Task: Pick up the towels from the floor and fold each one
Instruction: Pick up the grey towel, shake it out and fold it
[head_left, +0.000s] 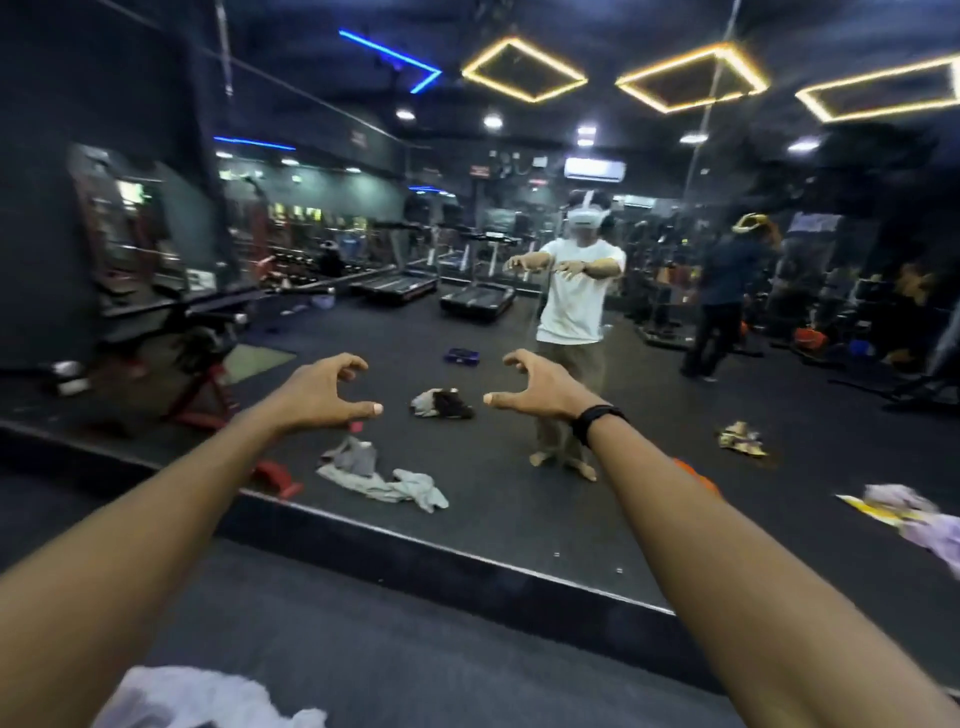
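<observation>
A person in a gym is facing a wall mirror (519, 519), holding both arms out with the left hand (322, 389) and the right hand (540, 387) empty, fingers loosely curled, gripping nothing. Crumpled towels are lying on the dark floor (415, 665): a white towel (197, 696) near the bottom edge, and a grey towel (379, 475), a dark towel (441, 402) and a yellowish towel (743, 439) showing in the mirror.
</observation>
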